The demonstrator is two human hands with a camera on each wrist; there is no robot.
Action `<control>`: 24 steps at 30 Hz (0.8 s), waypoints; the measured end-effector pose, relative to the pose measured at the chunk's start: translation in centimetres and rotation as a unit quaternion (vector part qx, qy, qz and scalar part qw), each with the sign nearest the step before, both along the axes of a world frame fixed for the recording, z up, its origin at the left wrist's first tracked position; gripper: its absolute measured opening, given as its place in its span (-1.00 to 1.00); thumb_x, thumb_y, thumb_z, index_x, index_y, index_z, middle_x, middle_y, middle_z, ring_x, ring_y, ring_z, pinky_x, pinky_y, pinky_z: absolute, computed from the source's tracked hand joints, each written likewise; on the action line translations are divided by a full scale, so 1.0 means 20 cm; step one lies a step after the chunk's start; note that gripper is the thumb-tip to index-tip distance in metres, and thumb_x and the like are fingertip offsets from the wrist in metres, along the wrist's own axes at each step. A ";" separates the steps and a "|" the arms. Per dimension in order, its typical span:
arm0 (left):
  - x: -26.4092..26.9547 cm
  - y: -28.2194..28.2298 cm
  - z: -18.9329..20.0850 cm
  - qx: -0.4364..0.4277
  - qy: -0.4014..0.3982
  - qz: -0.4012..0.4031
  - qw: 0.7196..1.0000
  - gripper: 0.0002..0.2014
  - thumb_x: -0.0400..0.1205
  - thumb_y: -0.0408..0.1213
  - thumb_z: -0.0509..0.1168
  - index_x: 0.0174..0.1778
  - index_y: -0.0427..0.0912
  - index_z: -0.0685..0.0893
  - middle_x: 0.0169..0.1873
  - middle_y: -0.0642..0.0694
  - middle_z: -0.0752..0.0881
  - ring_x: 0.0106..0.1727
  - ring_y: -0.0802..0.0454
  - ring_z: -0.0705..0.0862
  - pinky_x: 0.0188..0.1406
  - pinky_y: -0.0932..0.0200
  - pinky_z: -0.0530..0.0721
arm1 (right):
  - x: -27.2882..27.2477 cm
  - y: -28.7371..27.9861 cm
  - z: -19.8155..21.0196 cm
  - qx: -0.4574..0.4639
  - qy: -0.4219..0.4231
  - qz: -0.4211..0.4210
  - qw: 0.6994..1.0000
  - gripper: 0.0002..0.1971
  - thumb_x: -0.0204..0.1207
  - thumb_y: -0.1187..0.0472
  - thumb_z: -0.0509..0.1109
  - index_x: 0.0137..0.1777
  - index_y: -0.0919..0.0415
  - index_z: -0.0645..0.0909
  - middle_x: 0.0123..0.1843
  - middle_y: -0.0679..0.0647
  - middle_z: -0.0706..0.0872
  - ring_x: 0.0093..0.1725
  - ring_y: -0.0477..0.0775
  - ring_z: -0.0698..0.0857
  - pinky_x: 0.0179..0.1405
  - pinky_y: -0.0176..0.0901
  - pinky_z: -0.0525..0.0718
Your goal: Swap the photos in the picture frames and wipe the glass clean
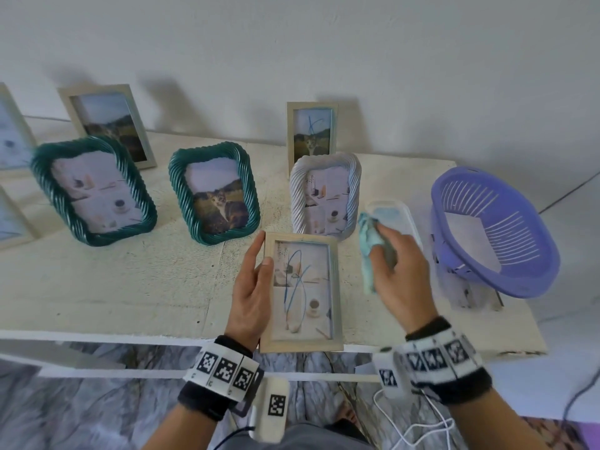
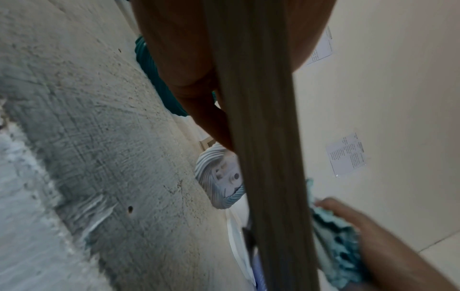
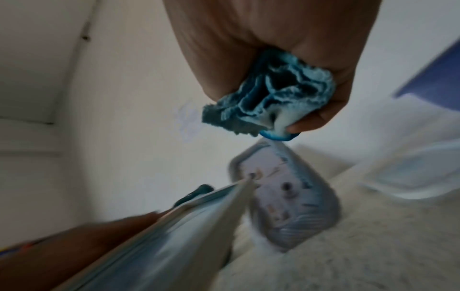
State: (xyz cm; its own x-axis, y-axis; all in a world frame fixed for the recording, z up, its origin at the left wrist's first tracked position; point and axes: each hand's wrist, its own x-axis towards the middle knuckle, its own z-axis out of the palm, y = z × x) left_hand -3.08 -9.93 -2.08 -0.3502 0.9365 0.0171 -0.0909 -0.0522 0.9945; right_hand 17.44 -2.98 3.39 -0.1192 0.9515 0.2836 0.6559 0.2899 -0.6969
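Note:
My left hand [image 1: 256,280] grips the left edge of a pale wooden picture frame [image 1: 303,292], held over the table's front edge. Its glass bears blue scribbles across a still-life photo. In the left wrist view the frame's edge [image 2: 263,157] runs down the middle. My right hand [image 1: 394,264] clutches a bunched light-blue cloth [image 1: 368,248] just right of the frame, apart from the glass. The right wrist view shows the cloth [image 3: 268,98] crumpled in my fist above the frame [image 3: 174,232].
On the cream table [image 1: 146,280] stand two green twisted frames [image 1: 92,190] [image 1: 214,193], a white twisted frame [image 1: 324,196] and a wooden frame with blue scribble [image 1: 311,134]. A purple basket [image 1: 493,232] tilts at right, a white tray [image 1: 389,212] beside it.

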 end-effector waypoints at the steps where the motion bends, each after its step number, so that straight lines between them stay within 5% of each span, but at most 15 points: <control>1: 0.00 0.00 0.01 0.005 0.006 0.001 1.000 -0.54 0.81 -0.11 0.09 0.66 0.04 0.31 -0.10 0.15 0.69 -0.03 0.12 0.66 0.12 0.11 0.61 | -0.05 -0.08 0.02 0.020 -0.006 0.039 0.999 -0.61 0.66 0.11 0.19 0.44 0.16 0.55 0.02 0.09 0.55 -0.21 -0.16 0.55 -0.27 -0.54 0.57; 3: 0.01 0.00 0.01 0.015 0.003 -0.011 1.000 -0.49 0.77 0.00 0.14 0.67 0.07 0.30 -0.08 -0.02 0.64 -0.01 -0.05 0.60 0.09 -0.04 0.59 | -0.13 -0.17 0.00 0.039 -0.068 0.091 0.993 -0.57 0.60 0.03 0.13 0.40 0.12 0.56 -0.02 0.05 0.50 -0.23 -0.06 0.54 -0.28 -0.38 0.61; 6: 0.04 -0.01 0.05 0.033 0.030 -0.008 0.999 -0.51 0.79 -0.15 0.10 0.68 -0.01 0.29 -0.16 -0.10 0.63 -0.13 -0.07 0.53 0.02 0.05 0.61 | -0.22 -0.20 -0.05 0.047 -0.179 0.082 0.979 -0.59 0.56 0.07 0.12 0.35 0.13 0.55 -0.04 0.08 0.46 -0.16 0.04 0.46 -0.25 -0.19 0.55; 7: 0.05 -0.02 0.06 0.040 0.049 -0.006 0.998 -0.54 0.81 -0.23 0.09 0.68 -0.06 0.29 -0.22 -0.36 0.65 -0.23 -0.20 0.58 -0.06 0.12 0.63 | -0.24 -0.20 -0.05 0.047 -0.189 0.068 0.979 -0.60 0.55 0.08 0.12 0.33 0.14 0.55 -0.05 0.10 0.47 -0.15 0.04 0.44 -0.25 -0.21 0.50; 8: 0.06 -0.02 0.07 0.050 0.060 -0.009 0.997 -0.55 0.82 -0.32 0.07 0.67 -0.12 0.29 -0.17 -0.54 0.63 -0.21 -0.35 0.57 -0.12 0.16 0.70 | -0.26 -0.21 -0.06 0.045 -0.180 0.060 0.981 -0.61 0.54 0.09 0.11 0.30 0.16 0.56 -0.05 0.11 0.47 -0.16 0.04 0.44 -0.26 -0.22 0.48; 9: 0.06 -0.02 0.07 0.053 0.067 -0.011 0.996 -0.55 0.82 -0.37 0.05 0.66 -0.16 0.29 0.00 -0.62 0.61 0.02 -0.39 0.61 -0.07 0.10 0.72 | -0.28 -0.21 -0.05 0.044 -0.159 0.058 0.985 -0.61 0.54 0.08 0.10 0.28 0.16 0.57 -0.05 0.12 0.48 -0.18 0.03 0.45 -0.28 -0.21 0.50; 12: 0.02 -0.01 0.09 0.052 0.086 -0.020 0.995 -0.55 0.81 -0.32 0.05 0.66 -0.12 0.29 0.36 -0.17 0.68 0.39 -0.01 0.66 0.37 0.15 0.62 | -0.32 -0.22 -0.03 0.029 -0.088 0.095 0.991 -0.60 0.54 0.09 0.11 0.29 0.18 0.57 -0.01 0.10 0.48 -0.17 0.04 0.52 -0.19 -0.15 0.62; 15: 0.01 -0.01 0.09 0.049 0.074 -0.025 0.996 -0.57 0.81 -0.38 0.02 0.64 -0.17 0.31 0.29 -0.05 0.69 0.27 0.24 0.69 0.24 0.33 0.63 | -0.31 -0.26 -0.01 0.034 -0.121 0.178 0.976 -0.62 0.55 0.15 0.16 0.33 0.16 0.56 0.01 0.06 0.43 -0.07 0.02 0.49 -0.09 -0.27 0.54; 19: 0.00 -0.04 0.10 0.058 0.073 -0.013 0.996 -0.57 0.80 -0.42 0.03 0.63 -0.20 0.31 0.34 0.05 0.65 0.37 0.21 0.64 0.30 0.33 0.60 | -0.23 -0.23 0.02 0.042 -0.249 0.196 0.947 -0.63 0.55 0.15 0.19 0.33 0.13 0.55 0.06 0.07 0.44 -0.03 -0.02 0.46 -0.15 -0.35 0.57; 24: 0.01 -0.04 0.10 0.062 0.093 -0.007 0.994 -0.56 0.80 -0.38 0.05 0.64 -0.12 0.31 0.32 -0.01 0.70 0.35 0.14 0.67 0.31 0.28 0.62 | -0.26 -0.20 0.05 0.046 -0.227 0.161 0.959 -0.69 0.56 0.17 0.19 0.26 0.19 0.58 0.05 0.09 0.46 -0.05 0.01 0.49 -0.10 -0.31 0.56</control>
State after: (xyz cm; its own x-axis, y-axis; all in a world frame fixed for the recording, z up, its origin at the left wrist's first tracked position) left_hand -2.90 -10.82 -0.09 -0.3162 0.9282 0.1962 0.0924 -0.1757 0.9801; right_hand 12.16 -7.01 4.36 -0.5339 0.8179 0.2145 0.7515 0.5752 -0.3230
